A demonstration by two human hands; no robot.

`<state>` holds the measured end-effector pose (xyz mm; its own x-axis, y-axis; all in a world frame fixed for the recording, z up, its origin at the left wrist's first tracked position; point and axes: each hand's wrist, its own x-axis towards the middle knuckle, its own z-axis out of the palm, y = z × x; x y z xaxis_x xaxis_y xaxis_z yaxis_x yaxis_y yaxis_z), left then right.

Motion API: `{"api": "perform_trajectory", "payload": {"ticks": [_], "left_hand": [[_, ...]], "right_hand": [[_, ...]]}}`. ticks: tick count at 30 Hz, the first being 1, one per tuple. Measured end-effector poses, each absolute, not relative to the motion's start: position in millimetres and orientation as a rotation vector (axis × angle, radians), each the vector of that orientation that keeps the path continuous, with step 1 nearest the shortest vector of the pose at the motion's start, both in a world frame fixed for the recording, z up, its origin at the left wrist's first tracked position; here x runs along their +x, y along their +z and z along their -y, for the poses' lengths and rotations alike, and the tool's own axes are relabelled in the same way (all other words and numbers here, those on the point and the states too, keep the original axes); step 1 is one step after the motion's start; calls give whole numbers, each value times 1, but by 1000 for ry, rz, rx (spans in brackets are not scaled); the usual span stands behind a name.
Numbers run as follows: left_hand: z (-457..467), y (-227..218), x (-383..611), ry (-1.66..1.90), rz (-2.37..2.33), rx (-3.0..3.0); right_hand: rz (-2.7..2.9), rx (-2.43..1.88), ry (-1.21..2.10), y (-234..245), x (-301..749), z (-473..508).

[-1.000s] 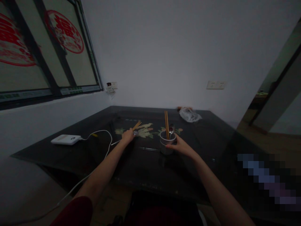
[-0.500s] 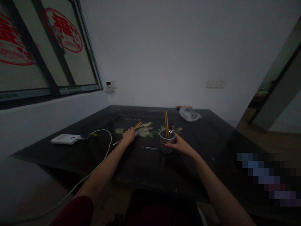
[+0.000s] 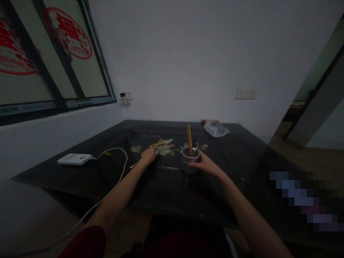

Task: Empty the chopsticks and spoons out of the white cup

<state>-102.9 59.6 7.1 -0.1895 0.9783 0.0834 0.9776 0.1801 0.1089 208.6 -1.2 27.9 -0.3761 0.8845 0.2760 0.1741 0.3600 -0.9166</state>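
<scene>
My right hand [image 3: 202,164] wraps round a small metal cup [image 3: 188,165] on the dark table [image 3: 242,157]. Two wooden chopsticks [image 3: 189,135] stand upright in the cup beside a metal spoon [image 3: 195,146]. My left hand [image 3: 147,156] rests on the table to the left with its fingers curled over a spoon [image 3: 156,152] lying there. A pair of loose chopsticks [image 3: 158,143] lies just beyond that hand. The light is dim and fine detail of the fingers is hard to see.
A white power bank [image 3: 74,159] with a white cable [image 3: 122,168] lies at the table's left. A crumpled plastic bag [image 3: 215,129] sits at the far edge by the wall. A window [image 3: 53,64] is on the left, a doorway [image 3: 317,107] on the right.
The view has shifted slightly; both hands stay almost where they were, the left on the lying spoon and the right on the cup.
</scene>
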Motion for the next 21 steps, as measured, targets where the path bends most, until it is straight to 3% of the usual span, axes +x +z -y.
{"api": "perform_trajectory", "payload": {"ticks": [21], "left_hand": [[-87, 1, -160, 390, -2325, 1867]], "right_hand": [[1807, -977, 1087, 31, 210, 2]]}}
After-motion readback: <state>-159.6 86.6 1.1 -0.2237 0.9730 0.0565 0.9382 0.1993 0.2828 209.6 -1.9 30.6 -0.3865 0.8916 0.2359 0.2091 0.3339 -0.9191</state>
